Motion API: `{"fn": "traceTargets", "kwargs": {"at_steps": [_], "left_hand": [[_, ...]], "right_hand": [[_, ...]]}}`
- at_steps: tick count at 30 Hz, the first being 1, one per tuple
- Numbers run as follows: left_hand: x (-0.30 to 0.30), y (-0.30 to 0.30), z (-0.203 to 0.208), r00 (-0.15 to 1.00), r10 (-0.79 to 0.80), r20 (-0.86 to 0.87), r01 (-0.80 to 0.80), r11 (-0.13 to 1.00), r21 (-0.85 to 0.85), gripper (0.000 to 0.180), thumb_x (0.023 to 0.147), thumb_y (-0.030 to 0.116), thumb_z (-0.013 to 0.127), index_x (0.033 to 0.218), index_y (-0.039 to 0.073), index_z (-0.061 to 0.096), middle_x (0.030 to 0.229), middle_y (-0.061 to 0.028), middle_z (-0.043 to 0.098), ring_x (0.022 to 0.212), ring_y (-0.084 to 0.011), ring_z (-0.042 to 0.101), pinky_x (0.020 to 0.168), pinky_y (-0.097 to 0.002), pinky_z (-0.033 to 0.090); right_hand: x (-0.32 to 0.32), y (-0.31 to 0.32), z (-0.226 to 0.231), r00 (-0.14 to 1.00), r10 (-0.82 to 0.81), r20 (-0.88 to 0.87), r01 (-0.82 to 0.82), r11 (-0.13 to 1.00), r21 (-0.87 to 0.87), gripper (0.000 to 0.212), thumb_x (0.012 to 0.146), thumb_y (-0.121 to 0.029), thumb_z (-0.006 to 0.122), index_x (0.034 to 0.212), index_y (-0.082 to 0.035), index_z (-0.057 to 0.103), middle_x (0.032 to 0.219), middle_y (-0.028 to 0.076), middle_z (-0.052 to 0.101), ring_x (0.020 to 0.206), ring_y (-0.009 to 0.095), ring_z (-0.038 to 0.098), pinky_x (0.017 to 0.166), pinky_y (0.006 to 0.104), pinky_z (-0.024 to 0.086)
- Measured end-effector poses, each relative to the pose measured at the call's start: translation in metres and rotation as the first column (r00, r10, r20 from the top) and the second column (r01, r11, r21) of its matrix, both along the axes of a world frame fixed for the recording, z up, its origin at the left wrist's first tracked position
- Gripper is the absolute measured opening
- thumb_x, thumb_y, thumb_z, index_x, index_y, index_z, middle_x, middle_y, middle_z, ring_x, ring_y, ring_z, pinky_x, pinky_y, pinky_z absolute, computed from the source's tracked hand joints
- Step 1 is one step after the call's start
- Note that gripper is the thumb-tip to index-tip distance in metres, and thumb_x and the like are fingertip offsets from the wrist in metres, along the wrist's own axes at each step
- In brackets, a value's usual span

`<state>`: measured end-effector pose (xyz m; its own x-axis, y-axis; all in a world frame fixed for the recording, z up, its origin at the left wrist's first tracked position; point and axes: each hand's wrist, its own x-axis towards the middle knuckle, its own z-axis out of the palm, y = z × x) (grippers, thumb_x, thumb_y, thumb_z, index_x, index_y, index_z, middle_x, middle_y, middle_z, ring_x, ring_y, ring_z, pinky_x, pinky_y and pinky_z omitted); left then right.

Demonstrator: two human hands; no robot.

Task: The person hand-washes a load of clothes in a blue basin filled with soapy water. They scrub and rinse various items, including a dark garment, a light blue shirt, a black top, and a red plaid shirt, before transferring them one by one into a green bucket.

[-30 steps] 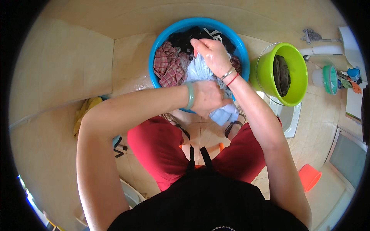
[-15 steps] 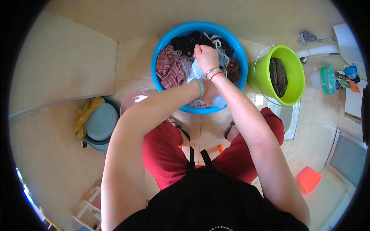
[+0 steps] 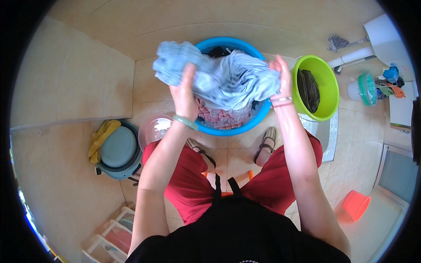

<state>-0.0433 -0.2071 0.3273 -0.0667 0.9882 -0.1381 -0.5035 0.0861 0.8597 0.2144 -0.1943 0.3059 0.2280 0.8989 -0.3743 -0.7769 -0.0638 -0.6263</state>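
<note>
A wet light-blue garment (image 3: 234, 81) is stretched between my hands above the blue basin (image 3: 239, 131). On its left side my left hand (image 3: 185, 94), wearing a pale green bangle, grips the cloth with the thumb on top. My right hand (image 3: 283, 79) is closed on the garment's right end, close to the green bucket's rim. Below, a red plaid cloth (image 3: 223, 118) lies in sudsy water, and a dark cloth (image 3: 217, 52) shows at the basin's back. Most of the basin's contents are hidden by the garment.
The lime-green bucket (image 3: 329, 90) on the right holds a dark garment (image 3: 308, 92). On the left are a pink translucent basin (image 3: 149, 131) and a grey-blue tub (image 3: 117, 147) with a yellow cloth (image 3: 101, 138). A small orange bucket (image 3: 356, 205) lies on the floor at right.
My hands, crossed low in the basin before, have risen and moved apart. The light-blue garment has come up out of the basin and is spread between them.
</note>
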Motion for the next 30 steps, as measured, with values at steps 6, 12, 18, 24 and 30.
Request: {"fn": "traceTargets", "kwargs": {"at_steps": [6, 12, 18, 24, 30], "left_hand": [[-0.005, 0.022, -0.009, 0.823, -0.017, 0.568, 0.122, 0.982, -0.147, 0.067, 0.092, 0.056, 0.057, 0.138, 0.008, 0.05, 0.138, -0.0102, 0.054, 0.126, -0.0315, 0.051, 0.109, -0.0488, 0.038], [0.008, 0.022, 0.019, 0.818, -0.124, 0.561, 0.136, 0.991, 0.021, 0.068, 0.092, 0.056, 0.057, 0.137, 0.006, 0.049, 0.135, -0.0126, 0.056, 0.124, -0.0318, 0.052, 0.107, -0.0484, 0.04], [0.02, 0.014, 0.035, 0.863, -0.238, 0.446, 0.321, 0.94, -0.119, 0.076, 0.091, 0.062, 0.055, 0.142, 0.007, 0.044, 0.141, -0.0117, 0.051, 0.126, -0.0318, 0.051, 0.107, -0.049, 0.04], [0.063, 0.005, 0.021, 0.309, -0.631, 0.711, 0.727, 0.639, 0.251, 0.061, 0.099, 0.054, 0.046, 0.14, 0.01, 0.049, 0.141, -0.0011, 0.054, 0.124, -0.0221, 0.052, 0.107, -0.0362, 0.041], [0.141, 0.019, 0.051, 0.627, -0.558, 0.543, 0.712, 0.693, -0.11, 0.068, 0.097, 0.057, 0.047, 0.145, 0.009, 0.042, 0.147, -0.0085, 0.047, 0.132, -0.0278, 0.048, 0.112, -0.0446, 0.037]], "right_hand": [[-0.011, -0.064, 0.038, 0.948, 0.136, 0.289, -0.245, 0.891, 0.383, 0.03, 0.097, -0.03, 0.058, 0.107, -0.002, 0.055, 0.105, 0.011, 0.059, 0.117, 0.025, 0.053, 0.104, 0.0393, 0.038], [-0.005, -0.103, 0.016, 0.851, 0.492, -0.185, -0.504, 0.864, -0.016, 0.065, 0.094, -0.036, 0.062, 0.149, -0.015, 0.033, 0.147, 0.01, 0.043, 0.132, 0.031, 0.045, 0.095, 0.0603, 0.046], [0.011, -0.104, 0.011, 0.982, 0.187, -0.013, -0.186, 0.98, 0.07, 0.058, 0.077, 0.007, 0.056, 0.132, -0.006, 0.047, 0.122, 0.014, 0.059, 0.112, 0.031, 0.059, 0.093, 0.0526, 0.049], [0.055, -0.097, 0.025, 0.953, 0.293, -0.077, -0.236, 0.877, 0.419, 0.055, 0.075, 0.002, 0.053, 0.13, 0.0, 0.049, 0.125, 0.012, 0.058, 0.121, 0.023, 0.054, 0.104, 0.0357, 0.041], [0.115, -0.107, 0.071, 0.986, 0.076, 0.149, -0.106, 0.973, 0.207, 0.056, 0.081, -0.006, 0.059, 0.137, -0.007, 0.048, 0.129, 0.008, 0.058, 0.116, 0.025, 0.058, 0.09, 0.044, 0.05]]}}
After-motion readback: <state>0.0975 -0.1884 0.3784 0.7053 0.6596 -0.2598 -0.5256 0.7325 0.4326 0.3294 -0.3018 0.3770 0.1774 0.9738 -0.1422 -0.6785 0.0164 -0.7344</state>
